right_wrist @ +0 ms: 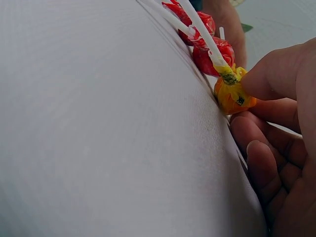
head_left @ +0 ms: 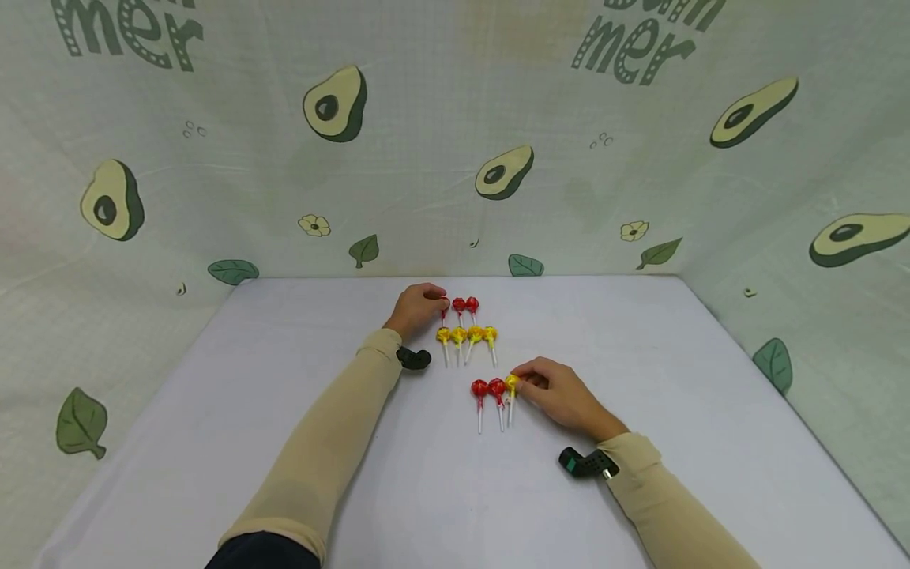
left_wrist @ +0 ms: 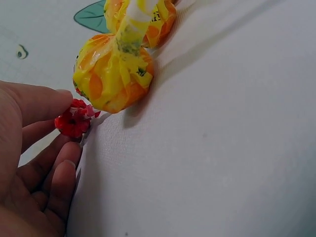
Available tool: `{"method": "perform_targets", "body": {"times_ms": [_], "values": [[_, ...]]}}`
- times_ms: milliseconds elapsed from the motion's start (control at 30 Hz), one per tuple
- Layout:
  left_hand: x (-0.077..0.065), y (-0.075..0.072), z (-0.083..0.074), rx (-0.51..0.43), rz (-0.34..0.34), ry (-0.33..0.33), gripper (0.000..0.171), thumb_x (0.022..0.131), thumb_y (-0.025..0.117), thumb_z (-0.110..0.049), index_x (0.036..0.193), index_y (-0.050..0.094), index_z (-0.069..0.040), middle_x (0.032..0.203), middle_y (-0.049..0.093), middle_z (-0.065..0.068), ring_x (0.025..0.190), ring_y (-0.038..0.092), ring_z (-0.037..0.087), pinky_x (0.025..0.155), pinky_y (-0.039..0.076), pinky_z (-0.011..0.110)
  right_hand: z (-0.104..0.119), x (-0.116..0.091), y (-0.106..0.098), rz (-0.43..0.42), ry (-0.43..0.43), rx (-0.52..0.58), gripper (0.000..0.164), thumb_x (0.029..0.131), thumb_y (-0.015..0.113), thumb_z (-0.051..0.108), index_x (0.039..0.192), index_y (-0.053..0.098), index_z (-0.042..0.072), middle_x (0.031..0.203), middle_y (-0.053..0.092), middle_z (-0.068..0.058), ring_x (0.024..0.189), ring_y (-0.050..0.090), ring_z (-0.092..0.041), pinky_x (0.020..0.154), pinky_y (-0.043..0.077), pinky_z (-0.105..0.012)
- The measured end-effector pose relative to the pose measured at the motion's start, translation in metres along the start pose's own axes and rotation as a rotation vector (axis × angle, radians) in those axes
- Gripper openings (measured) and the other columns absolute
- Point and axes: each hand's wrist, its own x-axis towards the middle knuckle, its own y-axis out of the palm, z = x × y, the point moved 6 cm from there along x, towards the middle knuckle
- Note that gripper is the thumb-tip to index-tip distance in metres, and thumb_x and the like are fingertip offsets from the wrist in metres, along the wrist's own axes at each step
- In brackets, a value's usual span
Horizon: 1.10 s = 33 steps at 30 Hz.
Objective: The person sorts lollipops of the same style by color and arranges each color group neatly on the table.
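At the back of the table my left hand (head_left: pixel 418 307) pinches a red lollipop (left_wrist: pixel 75 118) by its wrapped head, between thumb and fingers. Two more red lollipops (head_left: pixel 465 305) lie just right of it. A row of several yellow lollipops (head_left: pixel 467 336) lies in front of these, sticks toward me. Nearer to me, my right hand (head_left: pixel 562 395) holds a yellow lollipop (right_wrist: pixel 234 94) by the head, thumb on one side and fingers on the other. That yellow lollipop lies at the right end of a short row, beside two red lollipops (head_left: pixel 488 389).
A white cloth covers the table (head_left: pixel 213 427). Behind it hangs a pale curtain (head_left: pixel 426 142) printed with avocados and leaves. Dark wrist devices (head_left: pixel 414 359) sit on both wrists, below the beige sleeves' cuffs.
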Motion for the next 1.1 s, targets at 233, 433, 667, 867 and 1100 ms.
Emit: {"method": "perform_targets", "body": {"times_ms": [233, 433, 667, 867, 1100], "values": [[-0.002, 0.0, -0.001, 0.0, -0.008, 0.004, 0.025, 0.086, 0.065, -0.031, 0.107, 0.065, -0.017, 0.103, 0.062, -0.003, 0.1, 0.054, 0.017, 0.089, 0.042, 0.037, 0.0, 0.0, 0.0, 0.001, 0.003, 0.0, 0.017, 0.088, 0.063, 0.026, 0.105, 0.064, 0.024, 0.091, 0.059, 0.011, 0.08, 0.053, -0.011, 0.07, 0.046, -0.029], [-0.002, -0.002, -0.001, 0.005, -0.006, 0.011, 0.025, 0.087, 0.063, -0.032, 0.108, 0.065, -0.017, 0.104, 0.062, -0.003, 0.101, 0.053, 0.017, 0.089, 0.042, 0.037, -0.001, 0.0, 0.001, 0.001, -0.014, -0.001, 0.018, 0.088, 0.063, 0.027, 0.106, 0.064, 0.023, 0.092, 0.059, 0.01, 0.08, 0.053, -0.011, 0.069, 0.046, -0.028], [-0.003, -0.006, 0.002, -0.011, -0.009, -0.011, 0.025, 0.089, 0.06, -0.035, 0.107, 0.064, -0.017, 0.1, 0.062, -0.003, 0.093, 0.055, 0.016, 0.083, 0.045, 0.034, 0.004, 0.0, 0.0, 0.009, -0.007, 0.008, 0.018, 0.088, 0.063, 0.026, 0.106, 0.064, 0.023, 0.091, 0.059, 0.009, 0.08, 0.053, -0.011, 0.07, 0.045, -0.029], [-0.014, -0.02, 0.005, -0.09, -0.013, 0.007, 0.029, 0.092, 0.056, -0.036, 0.112, 0.063, -0.015, 0.103, 0.062, 0.002, 0.091, 0.056, 0.017, 0.081, 0.047, 0.032, 0.006, 0.0, -0.002, 0.003, -0.012, 0.002, 0.017, 0.088, 0.063, 0.025, 0.105, 0.065, 0.023, 0.092, 0.059, 0.01, 0.081, 0.054, -0.01, 0.071, 0.046, -0.03], [-0.044, -0.031, -0.003, -0.25, 0.006, 0.044, 0.037, 0.092, 0.057, -0.032, 0.12, 0.059, -0.007, 0.11, 0.061, 0.006, 0.095, 0.059, 0.018, 0.081, 0.048, 0.034, 0.003, -0.001, -0.002, -0.002, -0.018, 0.001, 0.017, 0.088, 0.064, 0.025, 0.105, 0.065, 0.022, 0.092, 0.06, 0.01, 0.081, 0.054, -0.01, 0.071, 0.045, -0.03]]}}
